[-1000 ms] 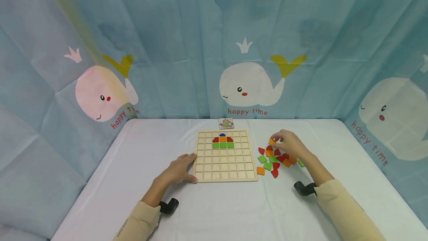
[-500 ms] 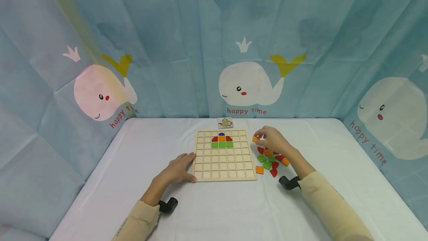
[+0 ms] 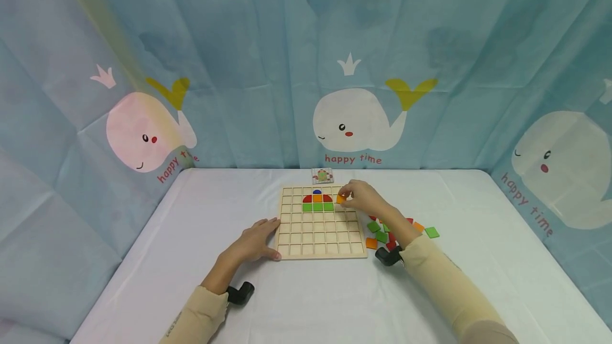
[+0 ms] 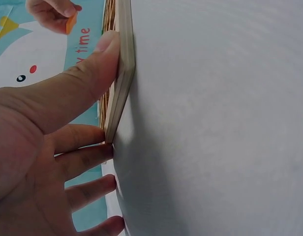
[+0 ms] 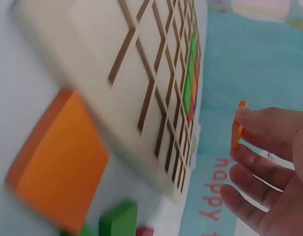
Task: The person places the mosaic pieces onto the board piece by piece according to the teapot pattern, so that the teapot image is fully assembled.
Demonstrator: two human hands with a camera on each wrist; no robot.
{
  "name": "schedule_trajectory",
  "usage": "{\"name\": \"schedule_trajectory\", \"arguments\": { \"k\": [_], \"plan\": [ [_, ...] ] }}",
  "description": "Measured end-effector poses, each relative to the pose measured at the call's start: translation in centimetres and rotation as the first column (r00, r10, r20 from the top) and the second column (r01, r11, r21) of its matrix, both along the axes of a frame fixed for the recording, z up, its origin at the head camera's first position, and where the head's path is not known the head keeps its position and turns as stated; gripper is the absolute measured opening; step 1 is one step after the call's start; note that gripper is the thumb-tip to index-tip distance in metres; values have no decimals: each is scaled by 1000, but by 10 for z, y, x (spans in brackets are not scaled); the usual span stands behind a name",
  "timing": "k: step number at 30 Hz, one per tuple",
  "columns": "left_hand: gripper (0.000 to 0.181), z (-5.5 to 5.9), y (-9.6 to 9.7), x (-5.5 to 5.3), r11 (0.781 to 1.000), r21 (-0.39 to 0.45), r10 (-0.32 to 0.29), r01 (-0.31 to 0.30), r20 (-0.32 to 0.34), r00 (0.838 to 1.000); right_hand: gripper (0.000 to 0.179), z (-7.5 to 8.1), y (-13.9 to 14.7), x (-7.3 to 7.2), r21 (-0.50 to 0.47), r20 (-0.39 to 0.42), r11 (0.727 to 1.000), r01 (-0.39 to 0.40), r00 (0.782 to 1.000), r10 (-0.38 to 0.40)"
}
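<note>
My right hand (image 3: 363,198) pinches an orange square tile (image 3: 341,199) between thumb and fingers, over the upper right of the wooden grid board (image 3: 307,235). In the right wrist view the pinched tile (image 5: 237,125) appears edge-on, above the board. Set in the board's upper rows are a blue half-round piece (image 3: 317,192), an orange square between two red rounded pieces (image 3: 307,199), and a row of green squares (image 3: 317,207). My left hand (image 3: 252,242) rests at the board's left edge. Its thumb (image 4: 87,78) lies against the lower left corner, its fingers spread along the side.
Right of the board lies a loose pile of green, red and orange tiles (image 3: 381,237), partly hidden by my right forearm. A lone green tile (image 3: 432,232) is farther right. Behind the board sits a small pattern card (image 3: 322,175) on the white-covered table (image 3: 306,301).
My right hand has carried the orange tile leftward from above the loose pile to over the board. The left hand has stayed at the board's edge.
</note>
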State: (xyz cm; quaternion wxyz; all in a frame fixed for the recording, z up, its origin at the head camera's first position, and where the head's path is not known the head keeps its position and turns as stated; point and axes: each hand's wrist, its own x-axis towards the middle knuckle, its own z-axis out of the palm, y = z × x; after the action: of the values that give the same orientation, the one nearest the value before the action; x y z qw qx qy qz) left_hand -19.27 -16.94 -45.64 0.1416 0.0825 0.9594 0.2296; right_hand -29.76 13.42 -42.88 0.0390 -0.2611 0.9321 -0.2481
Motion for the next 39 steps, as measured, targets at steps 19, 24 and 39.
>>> {"name": "schedule_trajectory", "arguments": {
  "k": [19,24,39],
  "plan": [
    [96,-3,0,-2,1000,1,-4,4,0,1000,23,-10,-61,0,141,0,980,-139,990,140],
    [96,-2,0,-2,1000,1,0,0,0,1000,24,-13,-71,-1,149,-7,975,-166,986,169],
    [94,-2,-2,-3,1000,12,-21,21,-5,1000,18,-18,-87,3,225,-48,944,-240,965,257]
  ]
}}
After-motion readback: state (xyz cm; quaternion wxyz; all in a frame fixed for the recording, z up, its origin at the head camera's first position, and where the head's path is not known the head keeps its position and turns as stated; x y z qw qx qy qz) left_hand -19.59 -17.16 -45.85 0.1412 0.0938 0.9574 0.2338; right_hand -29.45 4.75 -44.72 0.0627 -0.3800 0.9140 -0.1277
